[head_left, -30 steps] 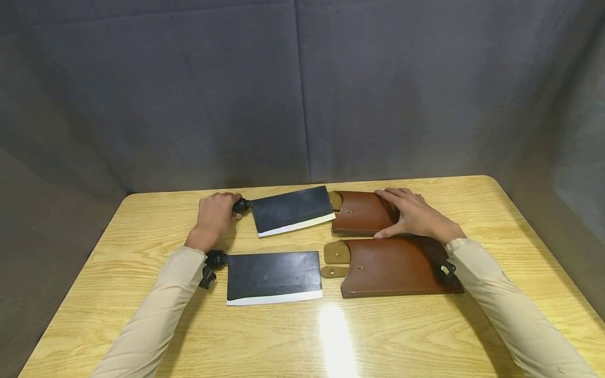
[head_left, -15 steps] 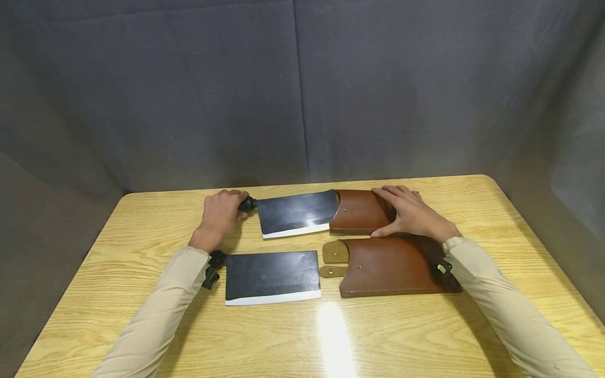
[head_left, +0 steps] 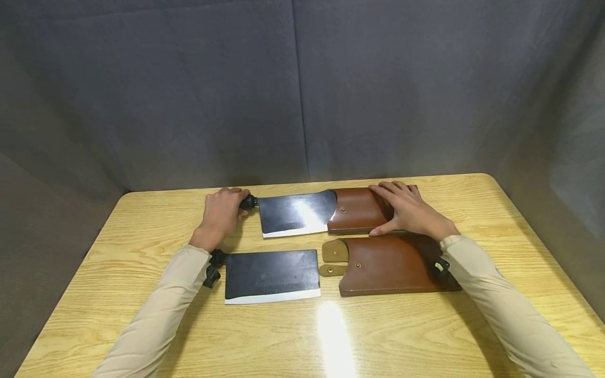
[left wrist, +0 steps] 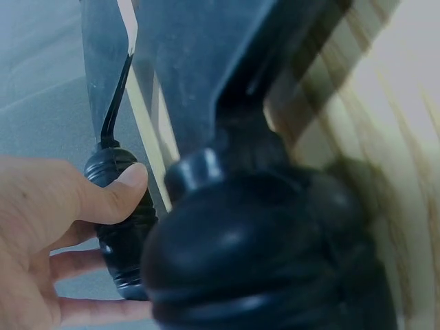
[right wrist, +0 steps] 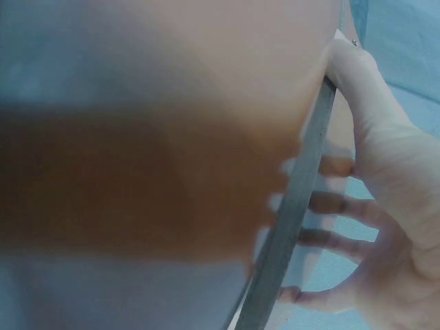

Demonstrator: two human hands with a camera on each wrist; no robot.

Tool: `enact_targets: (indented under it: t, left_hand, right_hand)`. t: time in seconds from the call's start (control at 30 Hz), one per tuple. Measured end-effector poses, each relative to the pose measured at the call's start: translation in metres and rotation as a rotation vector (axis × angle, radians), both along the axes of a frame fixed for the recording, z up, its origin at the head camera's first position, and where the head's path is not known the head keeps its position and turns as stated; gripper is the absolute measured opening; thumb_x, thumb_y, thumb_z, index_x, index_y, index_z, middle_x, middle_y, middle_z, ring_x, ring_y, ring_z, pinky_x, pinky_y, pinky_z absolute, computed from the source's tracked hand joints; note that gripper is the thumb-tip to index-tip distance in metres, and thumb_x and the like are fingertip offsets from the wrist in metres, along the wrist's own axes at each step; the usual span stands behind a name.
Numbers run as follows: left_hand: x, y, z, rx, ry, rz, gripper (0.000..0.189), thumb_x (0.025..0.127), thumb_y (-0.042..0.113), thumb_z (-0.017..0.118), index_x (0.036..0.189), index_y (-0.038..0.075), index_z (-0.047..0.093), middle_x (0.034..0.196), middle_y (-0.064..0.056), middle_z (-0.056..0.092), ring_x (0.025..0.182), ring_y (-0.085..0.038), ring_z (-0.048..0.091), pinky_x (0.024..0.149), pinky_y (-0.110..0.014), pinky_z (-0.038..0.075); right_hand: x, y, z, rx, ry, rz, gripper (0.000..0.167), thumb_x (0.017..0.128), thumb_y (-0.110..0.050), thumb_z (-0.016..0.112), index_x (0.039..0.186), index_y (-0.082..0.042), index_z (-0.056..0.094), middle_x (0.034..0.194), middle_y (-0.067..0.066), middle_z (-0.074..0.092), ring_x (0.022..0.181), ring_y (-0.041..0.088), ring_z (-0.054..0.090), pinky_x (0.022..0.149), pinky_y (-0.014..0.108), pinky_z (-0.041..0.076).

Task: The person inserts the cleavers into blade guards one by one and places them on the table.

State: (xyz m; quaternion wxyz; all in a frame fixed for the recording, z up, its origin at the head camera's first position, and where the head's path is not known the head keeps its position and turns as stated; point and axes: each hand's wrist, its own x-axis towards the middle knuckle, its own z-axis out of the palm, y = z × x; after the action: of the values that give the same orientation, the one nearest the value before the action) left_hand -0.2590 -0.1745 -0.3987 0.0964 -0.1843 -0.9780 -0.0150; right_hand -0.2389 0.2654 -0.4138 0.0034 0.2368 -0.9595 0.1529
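Observation:
At the back of the table, my left hand (head_left: 220,214) grips the black handle (left wrist: 117,179) of a cleaver (head_left: 288,212) with a dark blade and bright edge. The blade's far end is inside the mouth of a brown leather knife sheath (head_left: 354,210). My right hand (head_left: 411,207) spans that sheath, thumb at its near edge and fingers over the far side. In the left wrist view, the thumb and fingers wrap the handle. The right wrist view is largely filled by a blurred brown surface beside the right hand.
Nearer lies a second cleaver (head_left: 271,275), its handle partly under my left wrist. To its right is a second brown sheath (head_left: 392,265) with tan flaps (head_left: 335,252), partly below my right forearm. A grey cloth wall (head_left: 212,105) stands behind the wooden table (head_left: 246,341).
The left hand has moved slightly right with the cleaver, which has straightened. Its blade end has gone into the rear sheath, whose tan flap is now hidden. The right hand has barely shifted.

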Motion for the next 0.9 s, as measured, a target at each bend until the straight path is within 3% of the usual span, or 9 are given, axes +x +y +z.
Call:
enact_targets:
  t: [0.13, 0.57, 0.9]
  left_hand:
    - [0.000, 0.001, 0.000, 0.007, 0.017, -0.007, 0.040, 0.084, 0.013, 0.088, 0.121, 0.009, 0.073, 0.117, -0.014, 0.076, 0.103, -0.039, 0.072, 0.074, -0.055, 0.059]
    - [0.004, 0.000, 0.004, 0.037, -0.006, 0.004, 0.046, 0.088, 0.012, 0.084, 0.132, 0.009, 0.070, 0.126, -0.016, 0.073, 0.110, -0.041, 0.069, 0.079, -0.061, 0.057]
    - [-0.005, 0.008, -0.001, 0.080, 0.016, -0.008, 0.046, 0.087, 0.010, 0.085, 0.130, 0.008, 0.072, 0.123, -0.014, 0.074, 0.107, -0.039, 0.070, 0.077, -0.058, 0.056]
  right_hand:
    - [0.000, -0.004, 0.002, 0.004, 0.007, 0.008, 0.118, 0.066, -0.061, 0.094, 0.158, -0.006, 0.044, 0.156, 0.025, 0.045, 0.145, 0.046, 0.036, 0.109, 0.076, 0.026]
    - [-0.005, -0.022, 0.000, -0.022, 0.001, 0.042, 0.117, 0.068, -0.061, 0.093, 0.159, -0.008, 0.042, 0.159, 0.023, 0.042, 0.147, 0.044, 0.034, 0.112, 0.076, 0.022]
    - [-0.005, -0.027, -0.001, -0.024, 0.002, 0.026, 0.120, 0.066, -0.061, 0.094, 0.160, -0.010, 0.042, 0.160, 0.022, 0.041, 0.147, 0.043, 0.033, 0.111, 0.076, 0.023]
